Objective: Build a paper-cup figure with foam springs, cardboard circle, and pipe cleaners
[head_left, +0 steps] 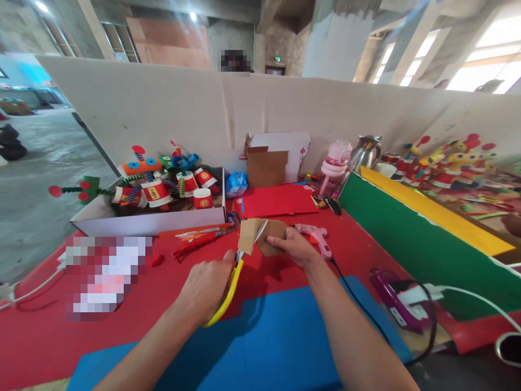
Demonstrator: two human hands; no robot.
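My left hand (209, 285) is closed around the yellow handles of a pair of scissors (223, 310). The scissor blades reach up to a piece of brown cardboard (272, 232), with one blade showing over it. My right hand (298, 245) pinches the right side of that cardboard, thumb on top. A paler flap of the cardboard stands to the left of the blade. Both hands are above the red-covered table (163, 282), near a blue sheet (280, 331). Just behind my right hand lies a pink glue gun (315, 234) with a black cord.
At the left a white box (191, 217) holds several paper-cup figures. Red sheets (272, 202) lie at the back, before a cut cardboard box (266, 168). A pink bottle (334, 165) stands near a green divider (407, 233). A purple power strip (396, 301) with cables sits at the right.
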